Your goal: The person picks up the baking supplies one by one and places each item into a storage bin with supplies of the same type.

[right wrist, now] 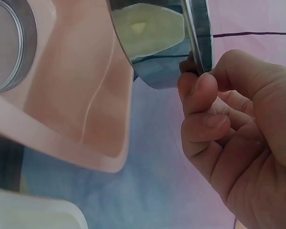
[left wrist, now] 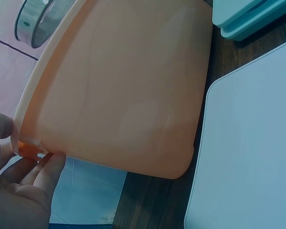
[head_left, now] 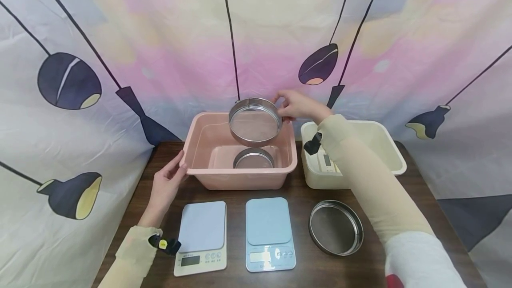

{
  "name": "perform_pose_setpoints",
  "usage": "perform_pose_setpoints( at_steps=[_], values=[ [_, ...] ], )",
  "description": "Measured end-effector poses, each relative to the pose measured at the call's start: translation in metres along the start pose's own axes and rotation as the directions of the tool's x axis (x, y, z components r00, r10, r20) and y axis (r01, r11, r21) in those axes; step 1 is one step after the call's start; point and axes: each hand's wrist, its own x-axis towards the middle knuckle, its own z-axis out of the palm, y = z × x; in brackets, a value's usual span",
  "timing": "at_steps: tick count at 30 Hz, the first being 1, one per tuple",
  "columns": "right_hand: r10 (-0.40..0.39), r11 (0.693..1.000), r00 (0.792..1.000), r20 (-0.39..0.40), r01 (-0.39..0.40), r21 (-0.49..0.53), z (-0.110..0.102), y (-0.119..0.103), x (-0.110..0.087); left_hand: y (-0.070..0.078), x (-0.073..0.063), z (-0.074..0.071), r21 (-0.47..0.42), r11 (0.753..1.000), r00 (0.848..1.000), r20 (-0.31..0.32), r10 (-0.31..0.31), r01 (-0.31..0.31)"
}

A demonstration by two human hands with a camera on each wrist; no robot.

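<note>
Evidently the step in hand is moving the round sieve, which my right grip pinches by its edge, tilted above the pink basin; another sieve lies inside. My left grip pinches the basin's rim. The next move, I judge, calls for a steady pinch, clear of the walls.

We take this for a curtained-off booth, in a home or studio we cannot tell: creased cloth printed with hanging lamps rises behind the pink tub and to both its sides. Before the tub, a white scale and a blue scale sit on a wood-grain counter.
</note>
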Motion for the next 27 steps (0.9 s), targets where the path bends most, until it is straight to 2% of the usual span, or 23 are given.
perform_pose_setpoints(
  at_steps=[7,11,18,27],
  values=[
    [0.024,0.999,0.999,0.046,-0.025,0.019,0.013,0.002,0.017,-0.002,0.000,-0.002,-0.008,1.000,1.000,-0.001,-0.014,0.014],
    [0.068,0.997,0.994,0.080,-0.070,0.023,0.020,0.004,0.023,-0.002,-0.001,-0.002,-0.012,1.000,1.000,-0.005,-0.021,0.021],
    [0.124,0.992,0.985,0.124,-0.122,-0.020,0.034,0.012,0.032,-0.002,-0.003,-0.003,0.016,1.000,1.000,0.000,-0.022,0.022],
    [0.188,0.980,0.960,0.205,-0.198,0.026,0.049,0.020,0.039,-0.002,-0.003,-0.001,-0.001,1.000,1.000,-0.007,-0.022,0.022]
  ],
)
